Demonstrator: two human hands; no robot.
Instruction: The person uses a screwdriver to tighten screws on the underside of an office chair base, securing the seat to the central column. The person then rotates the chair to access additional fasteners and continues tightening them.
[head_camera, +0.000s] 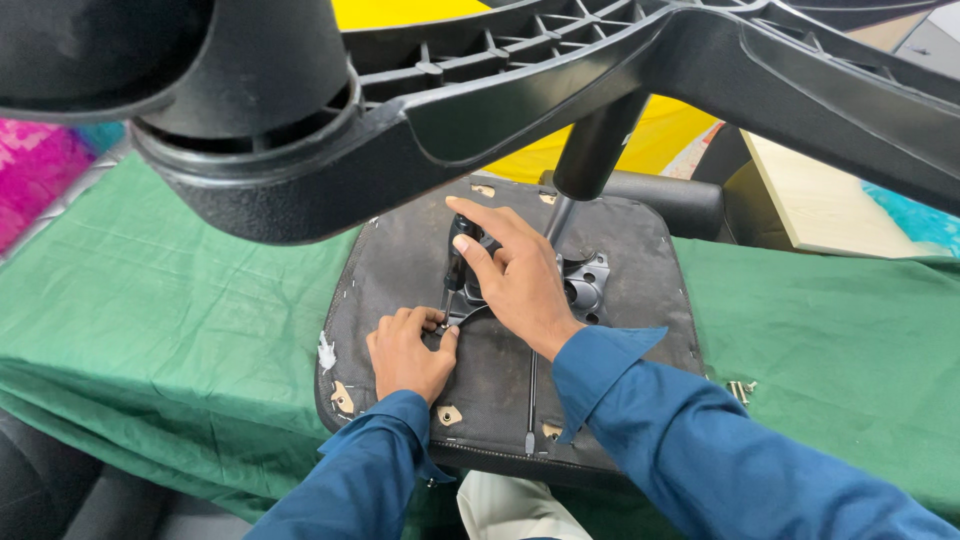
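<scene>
Upturned black fabric-covered chair seat (600, 240) lies bottom-up on the green cloth-covered table (180, 300), centre of view. Black metal seat mechanism plate (585, 285) sits in the middle of the seat underside, with the black gas-lift column (595, 150) rising from it toward the black plastic five-arm chair base (500, 90), which fills the top of the frame.

Right hand (520, 280) is wrapped around the black handle of a screwdriver (455, 265), index finger stretched along the top, other fingers curled in. The shaft points down to the left edge of the plate.

Left hand (405, 350) rests on the seat fabric just near-left of the plate, fingers bunched together at the screwdriver tip, thumb pressed against the plate's edge. Can't tell if they pinch a screw.

Thin black lever rod (531, 400) runs from the plate toward the near seat edge. Small cluster of silver screws (740, 388) lies on the cloth right of the seat, well apart from both hands.
</scene>
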